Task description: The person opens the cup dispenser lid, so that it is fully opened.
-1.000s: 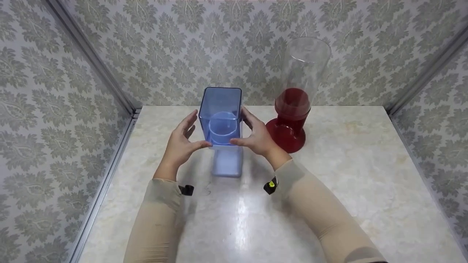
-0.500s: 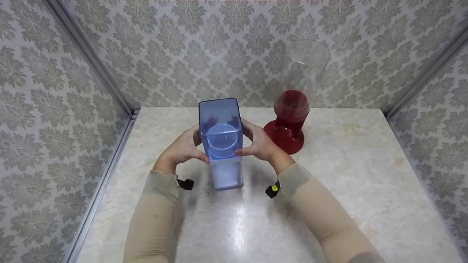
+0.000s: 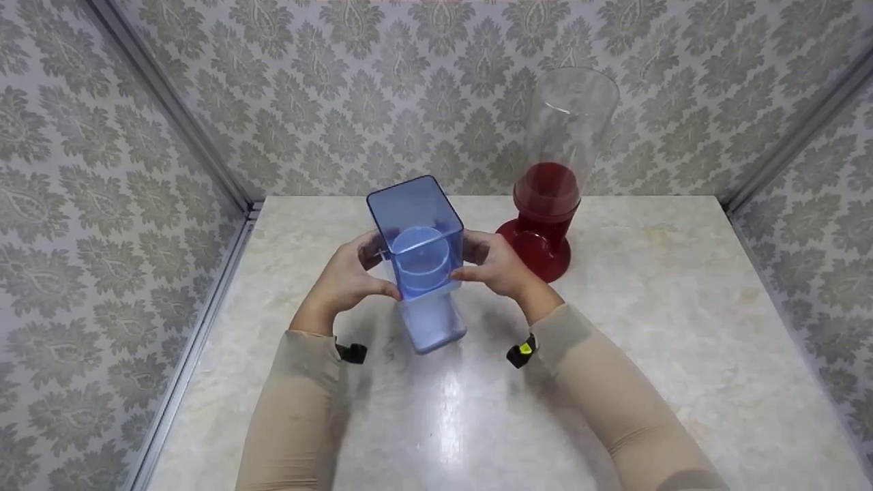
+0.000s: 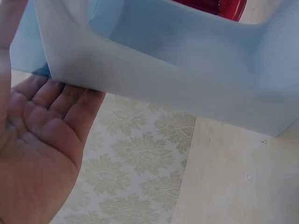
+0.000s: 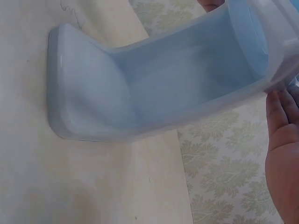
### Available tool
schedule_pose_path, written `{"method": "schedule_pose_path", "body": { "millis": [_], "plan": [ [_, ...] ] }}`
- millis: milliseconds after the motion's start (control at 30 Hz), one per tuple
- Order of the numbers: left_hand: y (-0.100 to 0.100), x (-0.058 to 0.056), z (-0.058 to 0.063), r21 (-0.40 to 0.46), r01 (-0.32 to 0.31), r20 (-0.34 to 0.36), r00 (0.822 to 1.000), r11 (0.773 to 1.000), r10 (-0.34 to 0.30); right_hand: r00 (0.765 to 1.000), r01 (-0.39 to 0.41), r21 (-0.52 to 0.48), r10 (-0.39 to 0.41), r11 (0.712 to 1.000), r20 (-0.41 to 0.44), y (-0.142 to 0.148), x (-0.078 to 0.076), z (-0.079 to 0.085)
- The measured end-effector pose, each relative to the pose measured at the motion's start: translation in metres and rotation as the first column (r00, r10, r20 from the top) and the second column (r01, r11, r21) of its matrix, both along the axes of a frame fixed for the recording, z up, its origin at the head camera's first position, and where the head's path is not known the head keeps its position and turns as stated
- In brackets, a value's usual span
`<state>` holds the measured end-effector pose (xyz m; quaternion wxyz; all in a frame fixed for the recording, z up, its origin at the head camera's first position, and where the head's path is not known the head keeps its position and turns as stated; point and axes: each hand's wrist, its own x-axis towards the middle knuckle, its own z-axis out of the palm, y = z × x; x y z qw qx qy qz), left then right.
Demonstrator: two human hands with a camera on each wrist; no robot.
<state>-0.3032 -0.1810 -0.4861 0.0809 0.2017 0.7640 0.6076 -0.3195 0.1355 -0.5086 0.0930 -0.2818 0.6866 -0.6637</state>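
Between both hands stands a blue dispenser, its see-through square container (image 3: 410, 204) set over a paler blue base (image 3: 433, 320). It is turned at an angle, with the foot towards the right. My left hand (image 3: 348, 276) grips its left side, thumb in front and fingers behind. On the other side my right hand (image 3: 501, 269) holds it the same way, thumb tip on the front just below the container. In the left wrist view the left fingers (image 4: 60, 100) lie against the base's upper edge. The right wrist view has the base (image 5: 163, 84) above the table, right fingertips at its upper end.
A red dispenser base (image 3: 539, 249) with a clear round cylinder (image 3: 573, 123) stands at the back, just behind the right hand. The marbled table (image 3: 655, 307) meets patterned walls (image 3: 443, 82) at the back and sides.
The left fingers, spread beside the container a second ago, have closed in on it. The blue dispenser has come nearer and turned, its top leaning left and its foot swinging right.
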Motion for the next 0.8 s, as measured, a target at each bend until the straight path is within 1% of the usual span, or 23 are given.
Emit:
{"method": "schedule_pose_path", "body": {
  "millis": [67,167,400,567,667,733,800],
  "plan": [
    [0.003,0.004,0.001,-0.013,-0.048,-0.006,0.999,0.999,0.048,0.999,0.032,0.009,-0.033,0.999,0.018,0.004,0.001,0.0],
    [0.006,0.009,0.002,-0.005,-0.101,-0.015,0.995,0.995,0.101,0.997,0.071,0.02,-0.072,0.997,0.029,0.007,0.004,0.001],
    [0.008,0.021,0.0,-0.008,-0.196,-0.03,0.98,0.981,0.196,0.986,0.162,0.018,-0.162,0.987,0.029,0.01,0.009,0.001],
    [0.007,0.032,-0.001,0.0,-0.256,-0.039,0.966,0.967,0.256,0.974,0.222,0.017,-0.222,0.975,0.045,0.01,0.011,0.0],
    [0.008,0.04,-0.001,0.0,-0.287,-0.053,0.957,0.958,0.287,0.971,0.235,-0.009,-0.234,0.972,0.042,0.01,0.013,0.0],
    [0.009,0.045,-0.001,0.005,-0.302,-0.067,0.951,0.953,0.302,0.976,0.219,-0.04,-0.218,0.975,0.025,0.01,0.014,-0.001],
    [0.01,0.049,-0.001,0.012,-0.318,-0.083,0.945,0.948,0.317,0.983,0.183,-0.087,-0.183,0.979,0.015,0.009,0.017,0.0]
  ]
}}
